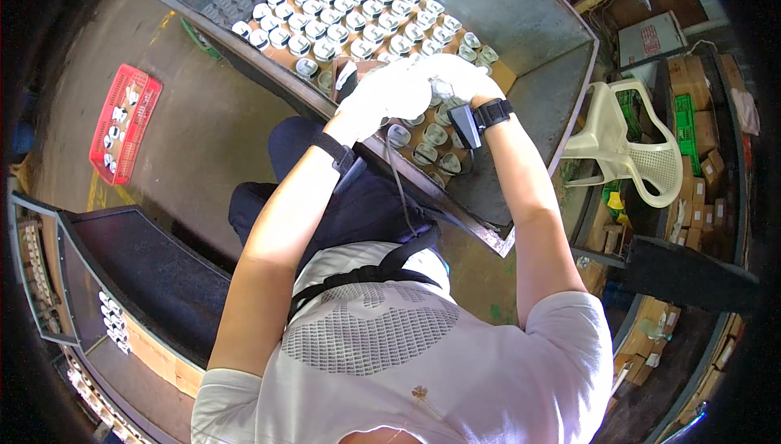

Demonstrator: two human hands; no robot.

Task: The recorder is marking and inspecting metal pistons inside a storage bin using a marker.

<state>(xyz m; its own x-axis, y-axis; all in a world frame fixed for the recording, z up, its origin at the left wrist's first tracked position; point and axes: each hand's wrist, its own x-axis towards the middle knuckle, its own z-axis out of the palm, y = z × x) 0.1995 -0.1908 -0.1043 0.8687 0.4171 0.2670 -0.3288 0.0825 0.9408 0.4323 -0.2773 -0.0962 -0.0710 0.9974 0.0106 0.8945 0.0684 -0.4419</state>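
Note:
My hands, both in white gloves, meet over a grey metal-walled work table. My left hand is closed, with its fingers curled inward. Against it my right hand is closed too, its fingers bent down near a small shiny spot between the hands. Glare washes out the gloves, so what they hold cannot be made out. Beyond them stand many short round metal parts that look like pistons, in rows on brown cardboard. More such parts stand on the near side, below my hands. Each wrist wears a black strap with a small device.
A red crate with several similar parts sits on the floor at left. A black-topped bench stands at lower left. To the right are a cream plastic chair and shelves with cardboard boxes. A thin cable hangs over the table's near edge.

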